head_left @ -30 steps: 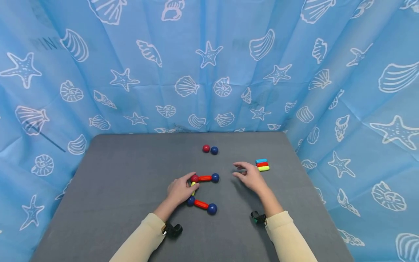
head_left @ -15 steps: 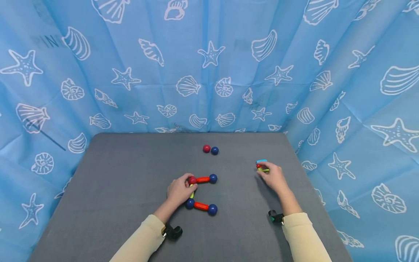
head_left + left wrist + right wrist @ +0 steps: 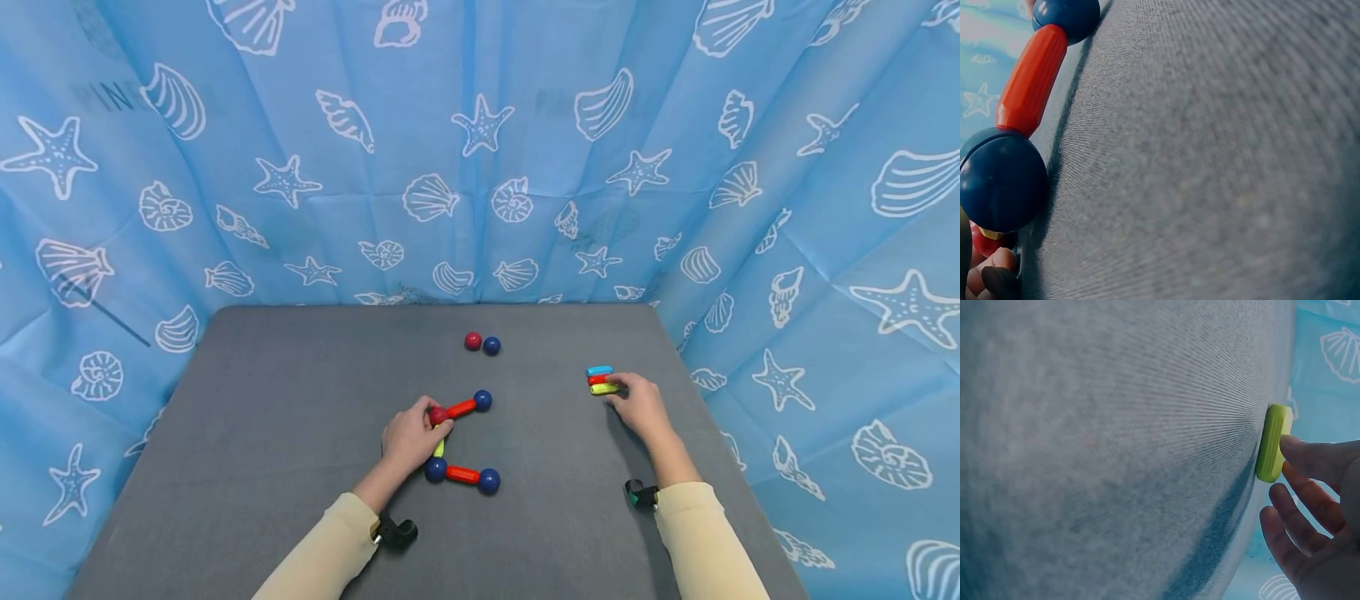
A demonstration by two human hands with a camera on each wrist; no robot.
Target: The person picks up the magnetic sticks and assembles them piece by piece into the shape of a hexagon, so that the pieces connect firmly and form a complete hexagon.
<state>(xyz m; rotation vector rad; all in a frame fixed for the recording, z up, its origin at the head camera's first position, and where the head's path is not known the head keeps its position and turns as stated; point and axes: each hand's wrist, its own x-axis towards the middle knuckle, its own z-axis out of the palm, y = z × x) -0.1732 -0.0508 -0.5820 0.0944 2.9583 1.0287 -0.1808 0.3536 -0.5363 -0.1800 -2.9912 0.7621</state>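
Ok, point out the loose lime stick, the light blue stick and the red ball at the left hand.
Loose lime stick (image 3: 1272,447), right wrist view, middle of its ridged side.
Light blue stick (image 3: 599,370), head view, middle of its top.
Red ball (image 3: 438,415), head view, its uncovered top.

Blue shell-patterned curtain (image 3: 420,100) behind and beside a gray table (image 3: 300,392).

Blue curtain (image 3: 480,208), faint lettering (image 3: 114,97) perhaps.
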